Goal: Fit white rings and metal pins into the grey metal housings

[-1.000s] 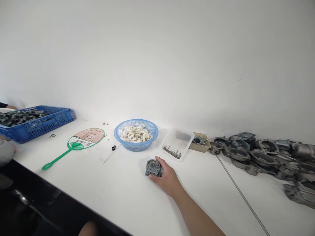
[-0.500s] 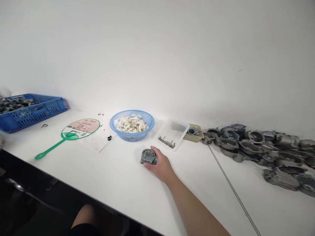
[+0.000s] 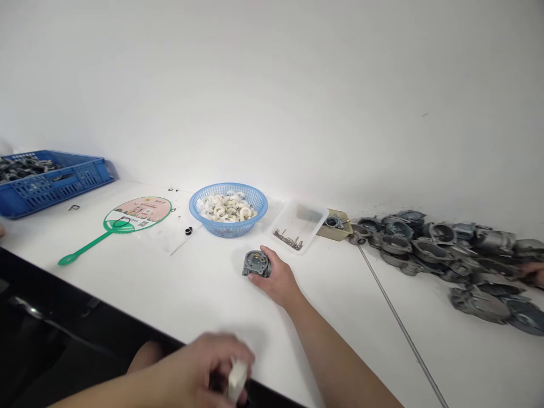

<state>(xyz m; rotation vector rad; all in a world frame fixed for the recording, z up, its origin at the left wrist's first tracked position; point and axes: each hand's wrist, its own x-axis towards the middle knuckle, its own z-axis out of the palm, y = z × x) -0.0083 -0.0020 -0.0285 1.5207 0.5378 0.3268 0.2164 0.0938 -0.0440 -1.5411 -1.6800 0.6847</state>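
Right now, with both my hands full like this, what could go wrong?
1. Your left hand holds a blurred pale object by the table's near edge; if it slips, it could fall off.
2. Your right hand grips a metal part with brass-coloured bits exposed on top; a knock might damage them.
3. Another person's hand is at the heaped metal parts; a nudge might make some slide.

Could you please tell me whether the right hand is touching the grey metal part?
Touching. The head view shows the right hand clasped around one side of the grey metal part.
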